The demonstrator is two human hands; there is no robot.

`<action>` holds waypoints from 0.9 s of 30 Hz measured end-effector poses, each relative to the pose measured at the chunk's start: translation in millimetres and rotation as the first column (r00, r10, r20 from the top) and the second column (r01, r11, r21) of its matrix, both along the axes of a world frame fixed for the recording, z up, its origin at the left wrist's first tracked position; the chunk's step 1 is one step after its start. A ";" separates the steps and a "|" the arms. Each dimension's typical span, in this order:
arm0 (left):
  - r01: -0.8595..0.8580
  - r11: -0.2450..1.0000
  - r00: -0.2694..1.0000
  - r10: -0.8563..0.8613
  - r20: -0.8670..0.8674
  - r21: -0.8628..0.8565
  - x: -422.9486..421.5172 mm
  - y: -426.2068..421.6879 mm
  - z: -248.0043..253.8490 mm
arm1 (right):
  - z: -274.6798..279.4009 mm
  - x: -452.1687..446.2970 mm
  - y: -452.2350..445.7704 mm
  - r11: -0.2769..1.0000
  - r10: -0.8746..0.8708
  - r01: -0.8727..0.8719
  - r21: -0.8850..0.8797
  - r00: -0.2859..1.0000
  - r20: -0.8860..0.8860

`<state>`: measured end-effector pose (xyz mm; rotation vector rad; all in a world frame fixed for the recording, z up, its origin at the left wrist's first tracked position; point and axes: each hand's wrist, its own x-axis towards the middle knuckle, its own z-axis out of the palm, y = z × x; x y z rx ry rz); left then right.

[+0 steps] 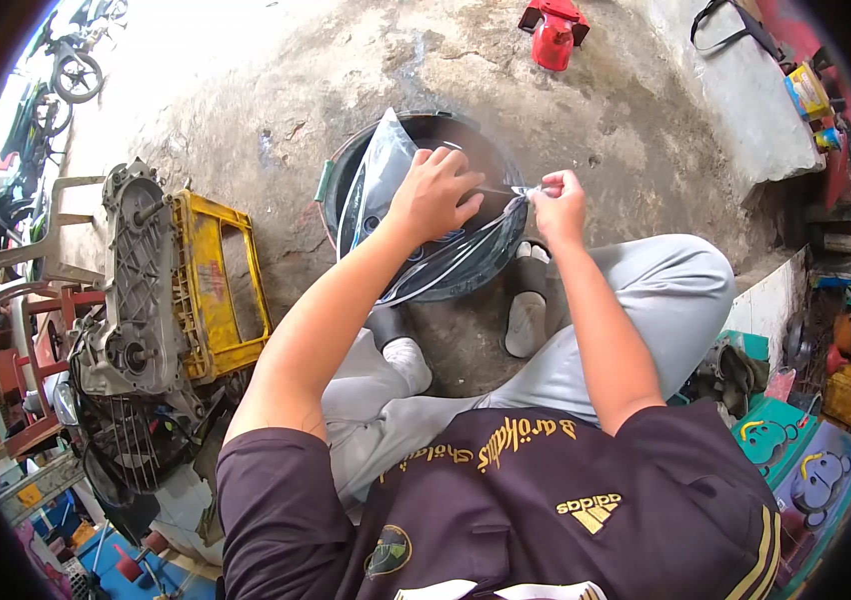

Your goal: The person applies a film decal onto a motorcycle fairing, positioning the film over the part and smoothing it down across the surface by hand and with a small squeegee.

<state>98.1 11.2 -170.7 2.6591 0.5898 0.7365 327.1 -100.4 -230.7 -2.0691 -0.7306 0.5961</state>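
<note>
Right of the upright yellow plastic crate (202, 290), the glossy silver-and-black plastic panel (383, 168) lies across the round black tub (461, 291), silver tip over its far-left rim, long axis unclear beneath my half-curled left hand (436, 195), while my right hand (560, 208) pinches a small pale piece (525, 190) at the right rim.

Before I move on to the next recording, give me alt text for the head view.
Over a round dark tub with clear plastic in it, the wearer's right hand pinches a small pale piece near the rim, the left hand close by. A yellow crate and a metal casing stand to the left of the tub.
</note>
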 end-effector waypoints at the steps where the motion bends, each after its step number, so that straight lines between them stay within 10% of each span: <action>1: 0.003 1.000 1.000 -0.003 -0.005 -0.004 -0.3 -1.4 -0.7 | -2.3 3.9 1.4 1.000 -0.017 0.017 0.023 1.000 -0.003; 27: -0.009 1.000 1.000 0.009 -0.021 -0.002 -0.5 -2.8 1.1 | -9.8 7.1 2.7 0.992 -0.118 0.121 0.038 0.990 -0.073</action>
